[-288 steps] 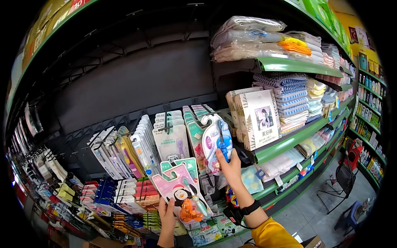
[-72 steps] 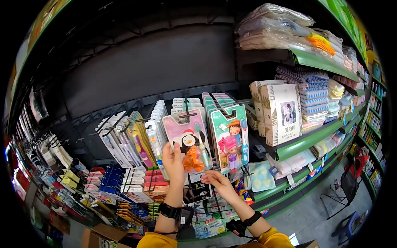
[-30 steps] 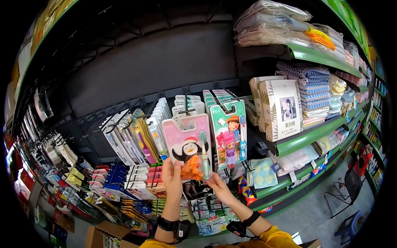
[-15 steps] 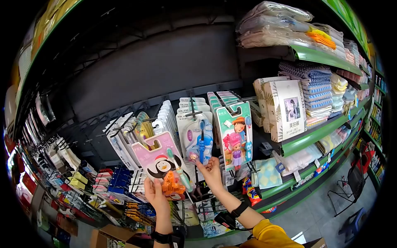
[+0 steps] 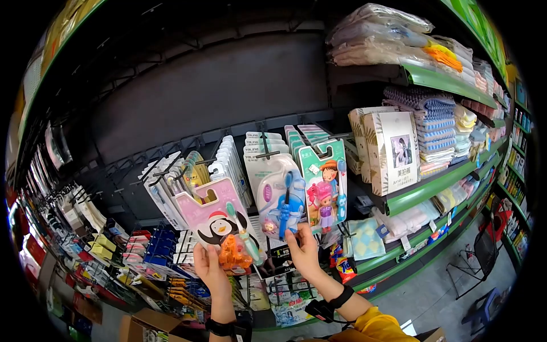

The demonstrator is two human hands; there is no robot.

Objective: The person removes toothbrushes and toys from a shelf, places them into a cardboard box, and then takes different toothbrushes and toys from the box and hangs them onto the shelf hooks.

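pink penguin toothbrush pack, tilted left, blue toothbrush pack just beside it, nearly upright

Single head-worn view. Looks forward and down over left hand and right hand, seen from the wearer's side, entering from below. Sits near penguin pack and blue pack, both just below mid-frame. Faces back panel roughly square-on, above centre. Wide fisheye: bends straight lines toward the rim, blacks out corners. Runs obliquely along towel shelf at right, into depth. Sees floor and chair from above, farther off, lower right. Angles down onto carton, bottom left.
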